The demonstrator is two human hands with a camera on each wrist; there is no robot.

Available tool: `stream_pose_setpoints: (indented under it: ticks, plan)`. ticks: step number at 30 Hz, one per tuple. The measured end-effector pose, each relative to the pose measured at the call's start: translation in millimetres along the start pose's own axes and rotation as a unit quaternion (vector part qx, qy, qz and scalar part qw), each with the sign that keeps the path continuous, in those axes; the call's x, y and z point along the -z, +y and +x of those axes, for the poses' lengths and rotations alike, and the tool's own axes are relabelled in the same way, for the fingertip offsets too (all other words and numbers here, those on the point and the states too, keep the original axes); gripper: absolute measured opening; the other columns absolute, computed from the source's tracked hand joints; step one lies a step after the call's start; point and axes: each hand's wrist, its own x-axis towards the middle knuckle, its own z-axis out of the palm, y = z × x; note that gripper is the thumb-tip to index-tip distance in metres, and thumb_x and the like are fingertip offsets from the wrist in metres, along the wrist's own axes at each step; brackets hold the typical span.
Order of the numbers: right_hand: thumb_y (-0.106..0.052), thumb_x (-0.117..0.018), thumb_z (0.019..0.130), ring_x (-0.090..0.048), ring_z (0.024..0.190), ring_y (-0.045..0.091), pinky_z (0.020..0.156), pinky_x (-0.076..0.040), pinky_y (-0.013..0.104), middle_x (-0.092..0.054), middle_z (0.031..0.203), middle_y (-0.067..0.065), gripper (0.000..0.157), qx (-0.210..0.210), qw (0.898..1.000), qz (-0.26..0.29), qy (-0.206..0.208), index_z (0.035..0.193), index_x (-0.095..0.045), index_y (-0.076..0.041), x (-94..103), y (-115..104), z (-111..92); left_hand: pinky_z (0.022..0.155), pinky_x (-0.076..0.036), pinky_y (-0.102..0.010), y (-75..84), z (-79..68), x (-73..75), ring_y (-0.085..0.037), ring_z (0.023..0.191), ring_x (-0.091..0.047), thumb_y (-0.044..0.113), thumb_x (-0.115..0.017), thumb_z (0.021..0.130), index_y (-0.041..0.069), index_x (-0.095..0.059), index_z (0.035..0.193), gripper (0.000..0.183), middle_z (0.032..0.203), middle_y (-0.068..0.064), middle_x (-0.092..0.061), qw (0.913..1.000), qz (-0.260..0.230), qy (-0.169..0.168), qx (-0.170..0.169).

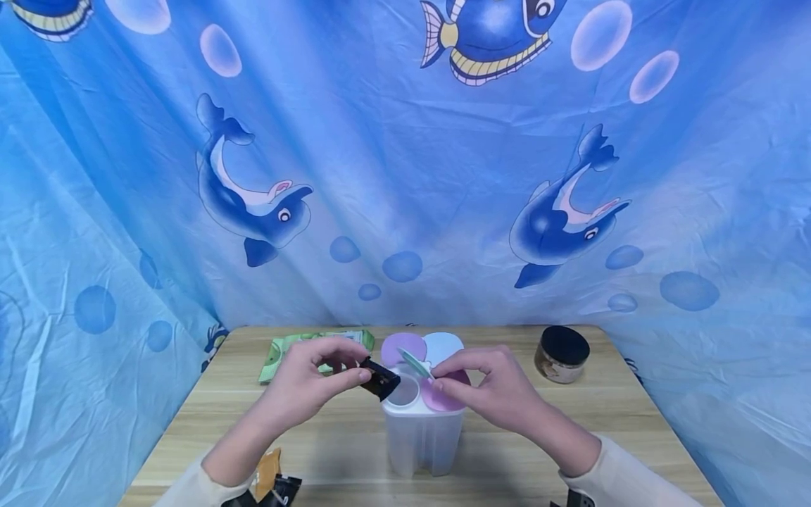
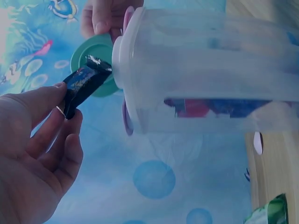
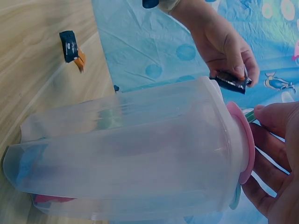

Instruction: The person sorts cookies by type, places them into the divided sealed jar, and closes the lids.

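A translucent plastic storage container (image 1: 421, 440) with several round lids stands upright on the table. Its front left compartment (image 1: 403, 389) is uncovered, while pink, purple and pale blue lids cover the others. My left hand (image 1: 317, 377) pinches a small black wrapped snack packet (image 1: 380, 380) by one end, the other end right at the open rim. My right hand (image 1: 491, 387) holds the green lid (image 1: 415, 362) tilted up between thumb and fingers, over the container's top. In the left wrist view, red and dark blue packets (image 2: 219, 108) show through the container wall.
A green bag (image 1: 279, 352) lies at the back left of the table. A jar with a black lid (image 1: 562, 354) stands at the back right. Orange and black packets (image 1: 269, 473) lie near the front left, beside my left sleeve. A blue printed curtain (image 1: 405, 176) hangs behind.
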Motion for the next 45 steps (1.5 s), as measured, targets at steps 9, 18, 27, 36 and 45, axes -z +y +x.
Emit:
stream_pose_setpoints:
  ticks: [9,18,27,36,45]
  plan:
    - [-0.011,-0.082,0.088,-0.069,0.075,0.003,0.067,-0.059,0.03,-0.078,0.089,-0.009,0.011,-0.002,1.0,0.002,-0.001,0.097,-0.082,-0.018,-0.5,-0.7,0.7,0.066,-0.054,-0.028,6.7,8.4,-13.9,-0.013,0.075,-0.065,0.025,-0.085,0.086,0.024,-0.077,0.102,0.018,0.088,0.012,-0.072,0.9999,0.005,-0.002,-0.012]
    - [-0.011,-0.082,0.088,-0.069,0.076,0.003,0.067,-0.058,0.029,-0.078,0.09,-0.01,0.013,0.0,1.0,-0.002,-0.004,0.098,-0.082,-0.019,0.0,-0.8,1.6,0.064,-0.056,-0.026,8.6,15.1,-26.5,-0.006,0.075,-0.067,0.014,-0.085,0.084,0.023,-0.077,0.099,0.019,0.093,0.013,-0.073,0.9982,0.02,-0.03,-0.047]
    - [-0.01,-0.081,0.087,-0.07,0.077,0.003,0.068,-0.058,0.029,-0.078,0.09,-0.01,0.014,0.001,1.0,-0.002,-0.005,0.097,-0.082,-0.019,0.3,-0.2,2.0,0.061,-0.056,-0.025,5.7,17.2,-33.5,-0.002,0.068,-0.066,0.01,-0.084,0.084,0.022,-0.078,0.094,0.017,0.094,0.007,-0.074,0.9962,0.036,-0.044,-0.066]
    - [-0.009,-0.082,0.086,-0.069,0.075,0.003,0.066,-0.058,0.029,-0.078,0.089,-0.008,0.014,0.015,1.0,-0.003,0.0,0.098,-0.082,-0.017,-1.4,1.9,2.1,0.067,-0.051,-0.021,6.0,21.3,-46.1,-0.001,0.077,-0.06,0.014,-0.085,0.083,0.024,-0.078,0.088,0.014,0.086,0.017,-0.07,0.9855,0.108,-0.077,-0.106]
    - [-0.009,-0.082,0.086,-0.068,0.075,0.003,0.065,-0.057,0.028,-0.078,0.089,-0.007,0.013,0.024,1.0,0.0,-0.001,0.098,-0.082,-0.016,-1.8,3.5,2.0,0.068,-0.048,-0.02,4.7,22.1,-48.8,-0.001,0.078,-0.057,0.019,-0.087,0.082,0.023,-0.082,0.086,0.008,0.081,0.018,-0.064,0.9749,0.143,-0.075,-0.153]
